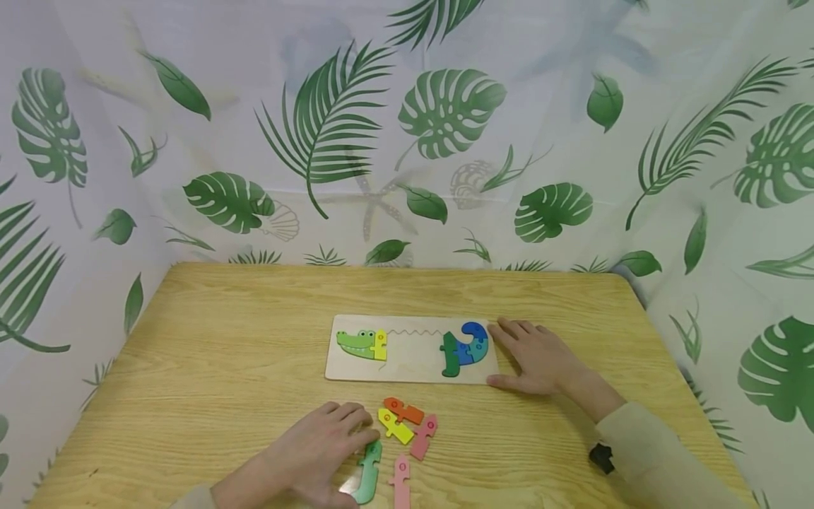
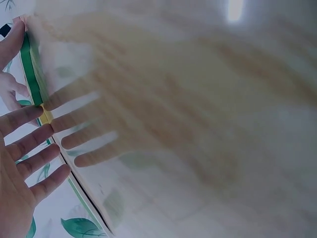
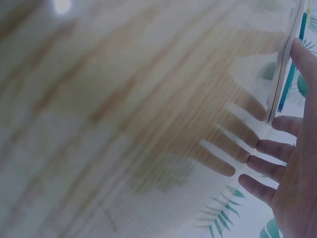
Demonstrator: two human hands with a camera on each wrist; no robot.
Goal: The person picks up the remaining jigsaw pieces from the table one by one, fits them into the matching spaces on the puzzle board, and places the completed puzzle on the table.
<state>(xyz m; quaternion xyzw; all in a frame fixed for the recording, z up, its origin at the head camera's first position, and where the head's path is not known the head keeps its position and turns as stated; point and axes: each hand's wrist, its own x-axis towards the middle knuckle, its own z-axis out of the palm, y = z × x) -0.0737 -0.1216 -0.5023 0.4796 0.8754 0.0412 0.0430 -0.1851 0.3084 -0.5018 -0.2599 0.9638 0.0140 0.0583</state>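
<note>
A wooden crocodile puzzle board (image 1: 412,364) lies on the table, with a green crocodile head (image 1: 356,344) and a yellow piece at its left end. A dark green leg piece (image 1: 451,355) and blue tail pieces (image 1: 473,348) fill its right end. My right hand (image 1: 537,357) rests at the board's right end, thumb by the near corner and index finger by the far one. My left hand (image 1: 318,449) spreads around a light green leg piece (image 1: 369,475) on the table, index fingertip at its top and thumb near its curved foot. Left wrist view shows the fingers fairly straight.
Loose orange (image 1: 403,411), yellow (image 1: 396,426) and pink (image 1: 423,437) puzzle pieces lie together in front of the board. A paler pink piece (image 1: 401,482) is nearer me, right of the green leg. Leaf-printed cloth walls (image 1: 381,233) border the wooden table (image 1: 242,332).
</note>
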